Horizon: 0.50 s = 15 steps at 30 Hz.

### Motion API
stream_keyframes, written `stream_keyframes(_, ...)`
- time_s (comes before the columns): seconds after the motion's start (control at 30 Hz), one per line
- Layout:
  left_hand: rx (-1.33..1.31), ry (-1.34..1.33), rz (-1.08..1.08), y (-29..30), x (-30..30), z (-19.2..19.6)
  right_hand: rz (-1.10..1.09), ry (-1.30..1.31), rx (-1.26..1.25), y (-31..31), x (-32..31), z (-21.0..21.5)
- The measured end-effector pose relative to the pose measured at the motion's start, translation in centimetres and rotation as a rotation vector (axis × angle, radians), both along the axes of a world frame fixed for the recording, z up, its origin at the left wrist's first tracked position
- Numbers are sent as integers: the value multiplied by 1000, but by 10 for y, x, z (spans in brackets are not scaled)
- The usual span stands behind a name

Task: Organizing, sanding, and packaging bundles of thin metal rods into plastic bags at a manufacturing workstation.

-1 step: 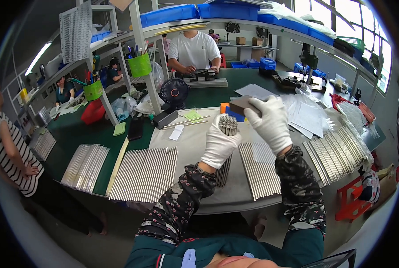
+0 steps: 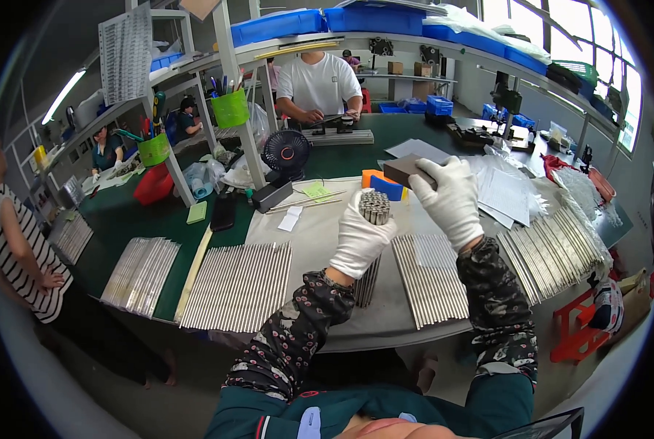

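Observation:
A bundle of thin metal rods (image 2: 374,208) stands upright, with the gloved fingers of my left hand (image 2: 360,238) wrapped round it near the top. Its round ends face up in a tight cluster, and the lower part shows below the glove. To the right and slightly higher, my right hand (image 2: 450,199), also in a white glove, grips a dark brown rectangular block (image 2: 401,173). The block is apart from the rod ends. Behind the bundle lies an orange and blue object (image 2: 385,184), partly hidden by the bundle and the block.
Rows of metal rods lie left (image 2: 237,285) and right (image 2: 429,285) of the bundle, with wrapped rods (image 2: 142,274) farther left and more rods (image 2: 550,252) at far right. A black fan (image 2: 286,151), papers (image 2: 504,192) and a shelf post (image 2: 250,150) stand beyond. A person (image 2: 318,84) works opposite.
My right hand has shifted slightly right with the block, so more of the orange and blue object shows. My left hand and the bundle stay almost in place.

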<state>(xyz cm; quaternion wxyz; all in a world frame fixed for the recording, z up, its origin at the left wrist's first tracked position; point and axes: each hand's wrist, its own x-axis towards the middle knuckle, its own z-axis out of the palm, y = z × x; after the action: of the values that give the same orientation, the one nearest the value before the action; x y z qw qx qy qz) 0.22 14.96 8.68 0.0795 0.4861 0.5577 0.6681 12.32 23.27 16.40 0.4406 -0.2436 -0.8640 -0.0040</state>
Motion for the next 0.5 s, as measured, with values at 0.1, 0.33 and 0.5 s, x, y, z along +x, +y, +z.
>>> stream_keyframes(0.1,230,341,132,9,1,3,375,183,208,-37,0,-1)
stream_keyframes(0.33,121,329,160,11,-1,3,201,42,86,-22,1,3)
stream_keyframes(0.5,-99,29,72,1,9,16,-113,-43,32,3,9,13)
